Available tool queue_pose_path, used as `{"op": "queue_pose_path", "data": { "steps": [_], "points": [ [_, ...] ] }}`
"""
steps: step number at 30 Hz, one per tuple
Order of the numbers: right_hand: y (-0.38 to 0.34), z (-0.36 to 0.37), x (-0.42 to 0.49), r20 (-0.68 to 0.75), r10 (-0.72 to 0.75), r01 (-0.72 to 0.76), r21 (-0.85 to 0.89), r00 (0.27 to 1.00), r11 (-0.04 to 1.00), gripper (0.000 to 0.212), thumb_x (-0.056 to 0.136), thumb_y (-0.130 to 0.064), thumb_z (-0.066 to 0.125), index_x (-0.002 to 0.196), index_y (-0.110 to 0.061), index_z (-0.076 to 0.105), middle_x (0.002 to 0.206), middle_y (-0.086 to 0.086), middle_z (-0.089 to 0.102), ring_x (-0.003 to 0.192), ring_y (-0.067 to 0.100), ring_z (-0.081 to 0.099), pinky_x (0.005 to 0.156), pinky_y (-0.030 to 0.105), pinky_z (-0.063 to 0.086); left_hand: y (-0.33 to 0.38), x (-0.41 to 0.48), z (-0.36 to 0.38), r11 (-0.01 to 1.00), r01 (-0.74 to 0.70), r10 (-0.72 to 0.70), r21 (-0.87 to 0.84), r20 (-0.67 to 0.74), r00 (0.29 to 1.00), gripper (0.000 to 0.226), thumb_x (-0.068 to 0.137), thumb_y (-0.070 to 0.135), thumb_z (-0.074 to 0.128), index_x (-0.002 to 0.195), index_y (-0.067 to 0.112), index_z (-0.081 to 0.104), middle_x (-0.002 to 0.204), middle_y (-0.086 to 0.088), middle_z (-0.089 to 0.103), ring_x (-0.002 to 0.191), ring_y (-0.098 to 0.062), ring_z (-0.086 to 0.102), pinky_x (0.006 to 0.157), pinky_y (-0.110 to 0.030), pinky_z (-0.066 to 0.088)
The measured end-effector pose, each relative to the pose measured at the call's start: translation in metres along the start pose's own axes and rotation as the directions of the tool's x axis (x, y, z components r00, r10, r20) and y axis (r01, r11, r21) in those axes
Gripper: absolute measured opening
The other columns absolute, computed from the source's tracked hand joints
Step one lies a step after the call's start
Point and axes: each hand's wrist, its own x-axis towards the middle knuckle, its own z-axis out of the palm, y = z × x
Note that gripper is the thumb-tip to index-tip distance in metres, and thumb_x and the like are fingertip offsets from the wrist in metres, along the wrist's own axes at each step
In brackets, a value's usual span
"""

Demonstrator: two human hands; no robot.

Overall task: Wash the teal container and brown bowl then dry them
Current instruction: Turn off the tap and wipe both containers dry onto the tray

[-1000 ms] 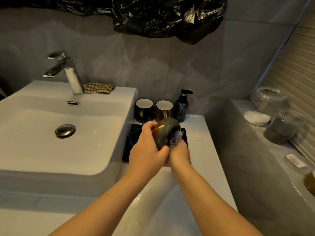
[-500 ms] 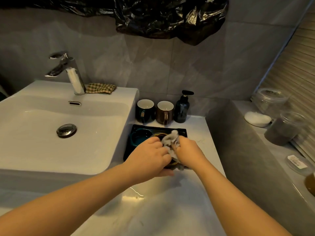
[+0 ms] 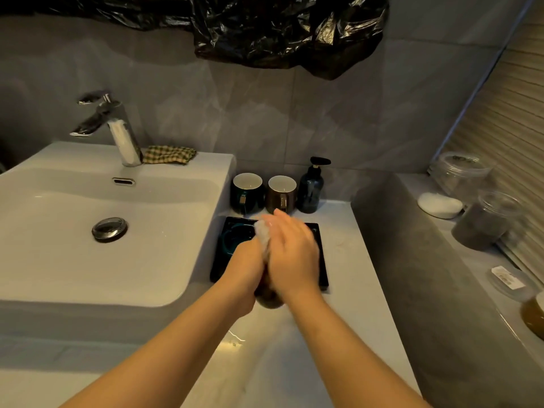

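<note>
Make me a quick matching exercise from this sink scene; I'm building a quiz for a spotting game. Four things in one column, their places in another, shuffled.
Things:
1. checked cloth
2. pump bottle
3. teal container
4. pale rag

Places:
A. on the black tray, left part
B. pressed between the left hand and right hand
C. on the basin's back ledge, right of the faucet
D. by the wall, right of the brown mug

Pairs: 1-C, 2-D, 3-A, 4-B
</note>
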Motion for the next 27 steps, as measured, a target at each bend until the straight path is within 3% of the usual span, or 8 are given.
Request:
{"op": "queue_pose_path", "data": {
  "steps": [4, 7, 11, 15, 17, 20, 24, 27],
  "points": [
    [0.009, -0.018, 0.023, 0.215, 0.418, -0.469, 0.457, 0.883, 0.756, 0.019, 0.094, -0.033, 0.042, 0.08, -0.033, 0.055, 0.093, 0.004, 0.06, 0.088, 0.024, 0.056, 0.073, 0.035, 0.048, 0.018, -0.006, -0.002, 0.996, -0.017, 0.016, 0.087, 0.02, 1.0, 0.034, 0.094, 0.043, 0.043, 0.087, 0.02, 0.067, 0.089, -0.01, 0.071, 0.091, -0.028, 0.066, 0.088, -0.04, 0.051],
    [-0.001, 0.001, -0.007, -0.001, 0.122, -0.115, 0.325, 0.993, 0.939, 0.018, 0.092, -0.03, 0.039, 0.103, -0.032, 0.054, 0.108, -0.009, 0.056, 0.108, 0.019, 0.052, 0.096, 0.043, 0.046, 0.024, 0.0, -0.008, 0.997, -0.015, 0.014, -0.071, -0.014, 1.0, 0.03, 0.097, 0.04, 0.04, 0.088, 0.019, 0.06, 0.086, -0.008, 0.063, 0.083, -0.022, 0.062, 0.075, -0.031, 0.052],
    [-0.015, 0.008, -0.016, -0.113, -0.328, 0.312, -0.139, 0.938, 0.94, 0.046, 0.089, -0.035, 0.031, 0.109, -0.018, 0.068, 0.119, 0.0, 0.064, 0.12, 0.019, 0.051, 0.103, 0.037, 0.037, 0.016, -0.006, -0.012, 0.999, -0.04, 0.039, 0.01, 0.065, 0.997, 0.034, 0.103, 0.019, 0.027, 0.073, 0.022, 0.044, 0.073, 0.006, 0.048, 0.064, -0.004, 0.047, 0.05, -0.013, 0.046],
    [-0.021, -0.026, 0.009, 0.151, 0.252, -0.28, 0.201, 0.956, 0.939, 0.025, 0.08, -0.041, 0.047, 0.082, -0.028, 0.068, 0.089, 0.0, 0.065, 0.092, 0.024, 0.057, 0.08, 0.04, 0.051, 0.024, -0.012, -0.012, 0.986, -0.061, 0.039, 0.152, 0.14, 0.989, 0.027, 0.093, 0.026, 0.047, 0.074, 0.014, 0.063, 0.071, -0.007, 0.066, 0.07, -0.021, 0.062, 0.069, -0.031, 0.05],
    [-0.019, -0.033, 0.007, 0.357, 0.481, -0.599, 0.451, 0.8, 0.662, 0.027, 0.088, -0.043, 0.048, 0.078, -0.023, 0.063, 0.082, 0.004, 0.062, 0.082, 0.024, 0.057, 0.072, 0.036, 0.048, 0.03, -0.011, -0.015, 0.998, -0.048, 0.041, 0.047, 0.127, 0.991, 0.031, 0.089, 0.037, 0.052, 0.07, 0.02, 0.07, 0.069, -0.005, 0.071, 0.069, -0.022, 0.066, 0.069, -0.034, 0.051],
    [-0.01, -0.019, -0.002, 0.371, 0.54, -0.619, 0.674, 0.755, 0.402, 0.047, 0.096, -0.05, 0.029, 0.085, -0.021, 0.065, 0.085, 0.006, 0.067, 0.082, 0.023, 0.06, 0.082, 0.04, 0.051, 0.035, -0.007, -0.016, 0.977, -0.036, 0.041, -0.209, 0.024, 0.999, 0.032, 0.088, 0.046, 0.049, 0.085, 0.021, 0.07, 0.066, -0.002, 0.072, 0.066, -0.021, 0.068, 0.063, -0.033, 0.053],
    [-0.018, 0.002, -0.011, 0.117, 0.455, -0.376, 0.756, 0.883, 0.536, 0.033, 0.099, -0.036, 0.036, 0.129, -0.031, 0.05, 0.126, 0.0, 0.057, 0.118, 0.02, 0.053, 0.102, 0.046, 0.045, 0.036, -0.005, 0.0, 0.919, -0.102, 0.044, -0.382, -0.158, 0.986, 0.034, 0.092, 0.046, 0.044, 0.103, 0.022, 0.066, 0.089, -0.004, 0.073, 0.083, -0.021, 0.068, 0.067, -0.032, 0.054],
    [-0.017, 0.013, -0.028, 0.037, 0.295, -0.246, 0.657, 0.955, 0.713, 0.028, 0.1, -0.038, 0.031, 0.124, -0.051, 0.036, 0.139, -0.008, 0.042, 0.13, 0.012, 0.041, 0.107, 0.038, 0.04, 0.035, -0.008, 0.011, 0.886, -0.095, 0.01, -0.454, -0.186, 0.982, 0.031, 0.093, 0.05, 0.04, 0.088, 0.026, 0.06, 0.087, -0.003, 0.068, 0.081, -0.02, 0.065, 0.063, -0.031, 0.051]
  ]
}}
